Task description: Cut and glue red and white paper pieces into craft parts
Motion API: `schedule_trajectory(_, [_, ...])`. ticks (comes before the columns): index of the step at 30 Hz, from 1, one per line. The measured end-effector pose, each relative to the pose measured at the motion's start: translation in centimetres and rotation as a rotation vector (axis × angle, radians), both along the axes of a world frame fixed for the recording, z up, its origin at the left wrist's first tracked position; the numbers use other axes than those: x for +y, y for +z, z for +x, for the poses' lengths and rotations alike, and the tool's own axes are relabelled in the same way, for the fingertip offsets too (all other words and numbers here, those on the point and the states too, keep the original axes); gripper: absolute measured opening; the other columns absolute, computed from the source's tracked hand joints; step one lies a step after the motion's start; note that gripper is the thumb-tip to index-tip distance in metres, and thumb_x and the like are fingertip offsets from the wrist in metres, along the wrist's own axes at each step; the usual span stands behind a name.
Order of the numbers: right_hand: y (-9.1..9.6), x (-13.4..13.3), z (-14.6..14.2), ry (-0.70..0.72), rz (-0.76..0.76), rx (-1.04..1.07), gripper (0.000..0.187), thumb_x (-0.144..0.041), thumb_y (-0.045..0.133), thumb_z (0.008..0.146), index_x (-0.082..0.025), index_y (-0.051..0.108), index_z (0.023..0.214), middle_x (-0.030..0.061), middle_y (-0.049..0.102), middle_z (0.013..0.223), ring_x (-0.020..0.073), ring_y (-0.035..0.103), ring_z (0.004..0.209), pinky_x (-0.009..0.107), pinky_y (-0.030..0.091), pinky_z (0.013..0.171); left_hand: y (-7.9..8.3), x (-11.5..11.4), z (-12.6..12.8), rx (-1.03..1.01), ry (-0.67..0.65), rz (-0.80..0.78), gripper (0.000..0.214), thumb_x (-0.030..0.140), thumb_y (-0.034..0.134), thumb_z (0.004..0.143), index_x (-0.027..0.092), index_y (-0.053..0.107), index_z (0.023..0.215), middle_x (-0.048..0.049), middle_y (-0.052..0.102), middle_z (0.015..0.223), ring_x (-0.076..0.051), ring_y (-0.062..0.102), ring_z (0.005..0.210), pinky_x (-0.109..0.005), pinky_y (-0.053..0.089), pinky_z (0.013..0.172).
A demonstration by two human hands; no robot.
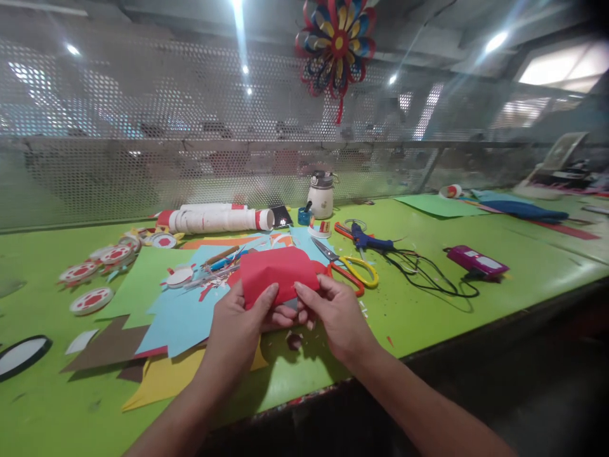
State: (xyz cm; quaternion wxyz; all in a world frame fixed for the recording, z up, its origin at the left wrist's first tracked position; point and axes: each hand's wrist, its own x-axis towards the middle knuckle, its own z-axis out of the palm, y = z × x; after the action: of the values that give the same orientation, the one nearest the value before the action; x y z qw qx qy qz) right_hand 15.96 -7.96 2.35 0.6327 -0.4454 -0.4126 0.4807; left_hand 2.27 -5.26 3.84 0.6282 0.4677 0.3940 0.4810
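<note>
A piece of red paper [276, 270] is held up over the front of the table between both hands. My left hand [247, 308] pinches its lower left part, thumb in front and fingers behind. At the lower right edge, my right hand [330, 304] grips the same sheet between thumb and fingers. A bit of grey shows under the paper between the fingertips; what it is I cannot tell. Just right of the paper lie scissors [364, 271] with orange and yellow handles. Light blue paper sheets [183, 324] are spread to the left.
A blue glue gun [368, 240] and a purple box [477, 262] with black cable lie right. White paper tubes [219, 220], a bottle [321, 197] and a blue jar [304, 216] stand behind. Round red-and-white pieces [91, 301] lie left. The table edge [428, 352] runs along the front.
</note>
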Motion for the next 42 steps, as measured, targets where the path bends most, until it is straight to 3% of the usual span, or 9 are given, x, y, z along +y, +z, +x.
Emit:
schedule_trajectory(7, [-0.2, 0.2, 0.6, 0.036, -0.002, -0.017, 0.030, -0.041, 0.076, 0.075, -0.015, 0.061, 0.070, -0.0025, 0.062, 0.057, 0.0073, 0.054, 0.045, 0.018, 0.042, 0.041, 0.8, 0.4, -0.9, 0.052, -0.180, -0.030, 0.035, 0.039, 0.074, 0.074, 0.011, 0.067, 0.094, -0.0078, 0.073, 0.067, -0.014, 0.061, 0.044, -0.024, 0.052, 0.047])
schedule_trajectory(11, [-0.1, 0.1, 1.0, 0.049, -0.016, -0.017, 0.032, -0.042, 0.076, 0.073, -0.015, 0.060, 0.070, -0.0027, 0.061, 0.056, 0.0068, 0.052, 0.044, 0.017, 0.040, 0.040, 1.0, 0.4, -1.1, 0.105, -0.210, 0.018, 0.034, 0.043, 0.072, 0.076, 0.011, 0.073, 0.088, -0.0119, 0.075, 0.077, -0.017, 0.065, 0.055, -0.024, 0.051, 0.047])
schedule_trajectory(18, [-0.1, -0.2, 1.7, 0.081, -0.002, -0.031, 0.031, -0.043, 0.075, 0.074, -0.015, 0.061, 0.068, -0.0023, 0.062, 0.057, 0.0074, 0.052, 0.046, 0.019, 0.039, 0.042, 0.3, 0.6, -1.0, 0.161, -0.316, 0.023, 0.027, 0.037, 0.076, 0.072, 0.010, 0.075, 0.070, -0.0113, 0.072, 0.064, -0.015, 0.062, 0.050, -0.020, 0.046, 0.040])
schedule_trajectory(28, [0.2, -0.4, 2.0, 0.159, -0.029, 0.043, 0.030, -0.041, 0.075, 0.074, -0.015, 0.061, 0.072, -0.0031, 0.061, 0.058, 0.0061, 0.050, 0.045, 0.018, 0.035, 0.041, 0.1, 0.3, -0.7, 0.163, -0.265, 0.021, 0.028, 0.035, 0.074, 0.074, 0.010, 0.073, 0.061, -0.0084, 0.065, 0.049, -0.012, 0.056, 0.040, -0.018, 0.044, 0.038])
schedule_trajectory(42, [0.2, 0.0, -0.4, 0.257, 0.014, 0.275, 0.029, -0.032, 0.072, 0.078, -0.017, 0.055, 0.061, -0.0039, 0.053, 0.049, 0.0093, 0.051, 0.042, 0.021, 0.034, 0.038, 0.3, -1.0, 0.3, 0.185, -0.035, 0.170, 0.020, 0.029, 0.074, 0.073, 0.013, 0.072, 0.060, -0.0067, 0.068, 0.056, -0.013, 0.059, 0.046, -0.019, 0.044, 0.039])
